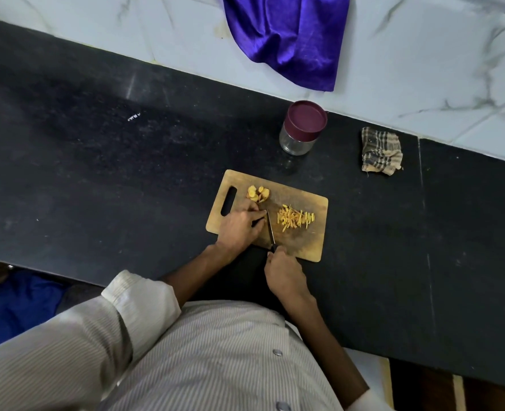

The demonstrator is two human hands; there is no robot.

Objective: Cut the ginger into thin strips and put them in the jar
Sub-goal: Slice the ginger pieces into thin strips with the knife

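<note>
A wooden cutting board [301, 247] lies on the black counter. A pile of thin ginger strips [295, 221] sits on its right half. Several round ginger slices [258, 193] lie near the handle hole. My left hand [240, 226] presses curled fingers down on the board just below the slices; what is under the fingertips is hidden. My right hand [285, 274] grips the handle of a knife [270, 229], whose blade lies on the board right beside the left fingertips. A glass jar [297, 140] with a maroon lid [307, 119] on it stands behind the board.
A folded checked cloth [381, 151] lies on the counter to the right of the jar. A purple cloth [289, 37] hangs over the white marbled tiles behind. The counter's front edge runs just under my forearms.
</note>
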